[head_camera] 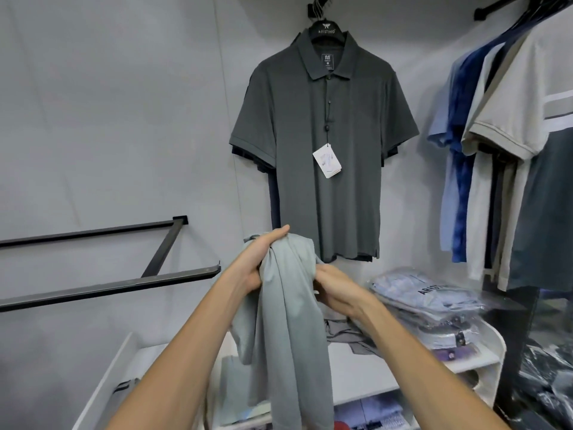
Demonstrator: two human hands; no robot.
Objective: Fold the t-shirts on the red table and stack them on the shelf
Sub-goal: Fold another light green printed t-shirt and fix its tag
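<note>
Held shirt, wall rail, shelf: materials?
Held shirt: soft matte knit, likely; it drapes limply from both hands. Wall rail: black metal, probably; thin rigid bar with dull sheen. Shelf: white painted board or laminate; smooth, flat, cannot tell which.

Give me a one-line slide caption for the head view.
Both hands, left hand and right hand, hold a light grey t-shirt up, unfolded, above the white shelf.

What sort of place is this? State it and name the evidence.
Probably a clothing shop: a tagged polo hangs on a branded hanger, more shirts hang on a rail, and bagged shirts are stacked on a shelf.
</note>
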